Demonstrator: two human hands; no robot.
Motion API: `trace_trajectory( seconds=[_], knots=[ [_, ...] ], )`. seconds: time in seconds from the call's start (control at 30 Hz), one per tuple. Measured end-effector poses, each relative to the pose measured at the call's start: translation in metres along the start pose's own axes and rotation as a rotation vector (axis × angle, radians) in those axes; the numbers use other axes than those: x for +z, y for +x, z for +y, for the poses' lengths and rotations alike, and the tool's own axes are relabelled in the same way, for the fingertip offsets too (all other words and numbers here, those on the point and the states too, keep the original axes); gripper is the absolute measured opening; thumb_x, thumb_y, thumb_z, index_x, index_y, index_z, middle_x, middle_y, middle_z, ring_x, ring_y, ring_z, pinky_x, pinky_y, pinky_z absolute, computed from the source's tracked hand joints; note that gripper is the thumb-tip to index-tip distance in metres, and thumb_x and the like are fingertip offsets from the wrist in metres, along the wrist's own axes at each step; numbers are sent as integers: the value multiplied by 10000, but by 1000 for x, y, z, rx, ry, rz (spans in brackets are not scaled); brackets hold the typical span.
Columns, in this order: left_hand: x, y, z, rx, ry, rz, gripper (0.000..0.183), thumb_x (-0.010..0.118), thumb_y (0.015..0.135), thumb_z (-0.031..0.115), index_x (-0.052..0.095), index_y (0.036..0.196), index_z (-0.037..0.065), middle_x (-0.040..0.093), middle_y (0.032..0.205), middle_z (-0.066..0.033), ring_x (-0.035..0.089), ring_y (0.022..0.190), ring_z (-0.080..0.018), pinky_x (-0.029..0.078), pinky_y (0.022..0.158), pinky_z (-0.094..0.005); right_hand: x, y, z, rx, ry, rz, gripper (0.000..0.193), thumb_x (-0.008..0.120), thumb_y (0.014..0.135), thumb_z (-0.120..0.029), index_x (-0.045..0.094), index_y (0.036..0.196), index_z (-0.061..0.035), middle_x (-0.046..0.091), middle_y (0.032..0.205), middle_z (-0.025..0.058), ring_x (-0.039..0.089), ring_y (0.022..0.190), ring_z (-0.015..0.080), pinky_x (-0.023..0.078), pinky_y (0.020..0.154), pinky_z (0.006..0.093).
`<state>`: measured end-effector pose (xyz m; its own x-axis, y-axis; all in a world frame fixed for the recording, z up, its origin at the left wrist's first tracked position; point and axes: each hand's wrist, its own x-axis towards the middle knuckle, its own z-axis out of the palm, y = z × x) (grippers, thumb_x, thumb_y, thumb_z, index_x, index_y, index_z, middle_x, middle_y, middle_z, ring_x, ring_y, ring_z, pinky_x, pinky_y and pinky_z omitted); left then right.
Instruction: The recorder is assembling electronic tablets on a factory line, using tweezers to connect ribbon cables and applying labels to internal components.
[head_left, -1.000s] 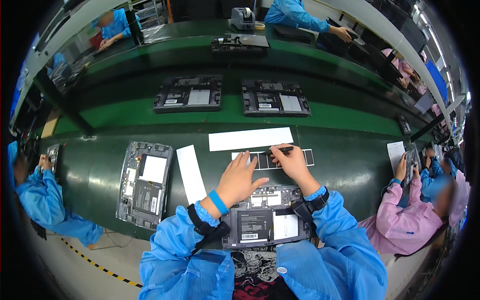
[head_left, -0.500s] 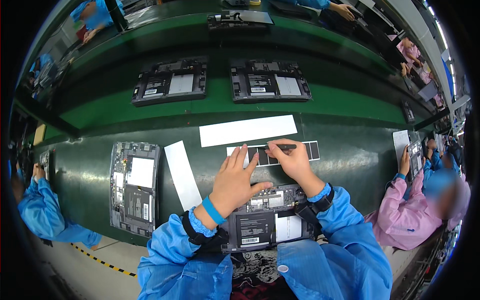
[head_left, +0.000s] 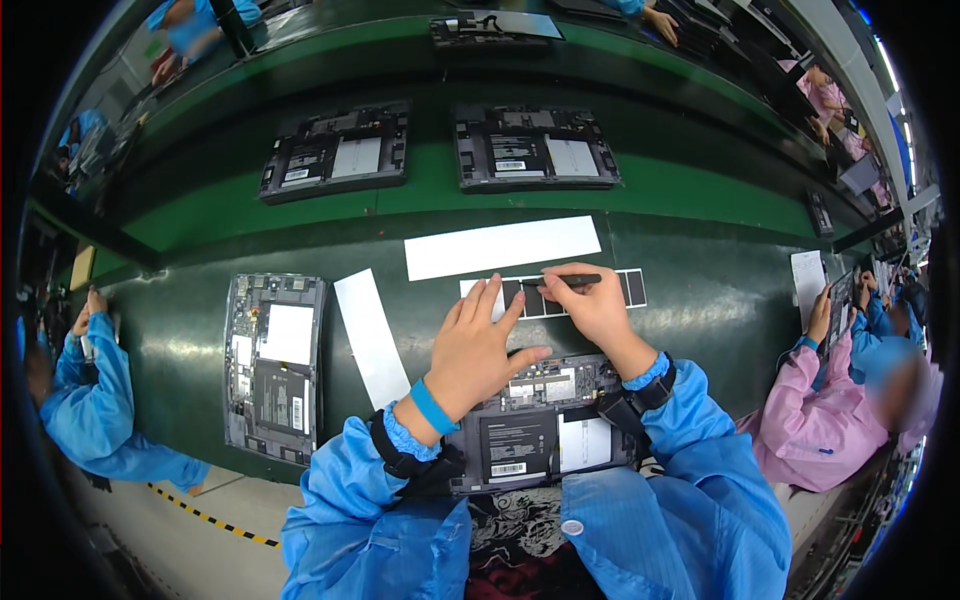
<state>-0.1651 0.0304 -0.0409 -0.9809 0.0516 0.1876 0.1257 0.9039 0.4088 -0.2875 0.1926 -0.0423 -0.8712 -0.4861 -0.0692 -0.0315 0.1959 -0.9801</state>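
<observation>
A white strip with a row of black rectangular stickers [head_left: 634,288] lies on the green bench ahead of me. My left hand [head_left: 473,345] is open, its fingertips resting on the strip's left end and its thumb over the near device. In a pinch, my right hand [head_left: 597,313] is shut on slim black tweezers [head_left: 575,281], whose tip points left onto the stickers. Directly before my body lies an opened tablet-like device [head_left: 517,447], showing a black battery, a white panel and circuit boards. My forearms cover parts of it.
Two blank white strips, one behind the stickers [head_left: 503,248] and one to the left [head_left: 372,338], lie on the bench. Another opened device [head_left: 272,365] is at left. Two more [head_left: 335,152] [head_left: 535,148] stand on the green shelf behind. Co-workers sit at both sides.
The view has shifted slightly. My right hand and the tweezers have moved a little to the left along the sticker strip, while my left hand stays on its left end.
</observation>
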Motion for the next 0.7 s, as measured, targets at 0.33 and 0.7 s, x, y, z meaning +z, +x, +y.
trace_trajectory(
  seconds=[0.33,0.7],
  knots=[
    [-2,-2,4,-81,13,-32,676,504,856,635,575,1313,142,311,1488,-209,150,1399,-465,61,1065,-689,-6,-4,-13,72,367,-1,203,635,895,-50,646,1030,101,682,908,183,701,824,259,591,759,305],
    [-49,-14,48,-381,-479,-195,226,598,921,195,654,1003,-8,694,787,-122,648,659,-213,484,600,-310,-52,-105,-23,196,453,79,196,651,884,-75,650,1032,54,695,841,181,691,693,202,537,564,247]
  ],
)
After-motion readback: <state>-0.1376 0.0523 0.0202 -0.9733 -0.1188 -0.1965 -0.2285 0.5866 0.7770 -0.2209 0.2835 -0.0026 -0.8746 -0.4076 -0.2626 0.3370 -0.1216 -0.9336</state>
